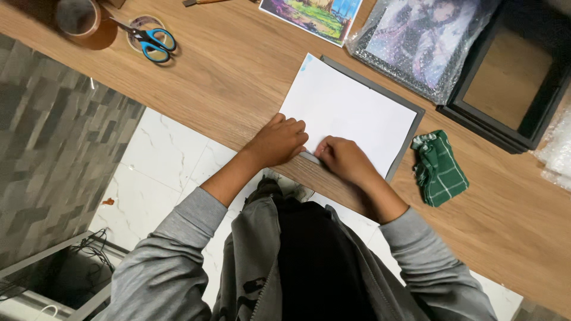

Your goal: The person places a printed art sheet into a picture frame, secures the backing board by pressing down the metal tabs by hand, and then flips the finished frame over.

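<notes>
Hands pressing at the near edge of white sheet (348, 110), lying on grey board (410, 134): left hand (279, 141) and right hand (344, 157), fingers curled together onto it. Sheet sitting nearly squared on board; black frame (511, 77) beyond sheet waiting unfilled, green cloth (439, 168) right of sheet.

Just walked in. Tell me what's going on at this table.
A person in a grey jacket leans over a wooden table, with both hands at the near edge of a white sheet of paper that lies on a flat grey board. The left hand and right hand press side by side at that edge. A folded green checked cloth lies to the right. Blue-handled scissors rest on a tape roll, and black picture frames lie stacked farther off.
</notes>
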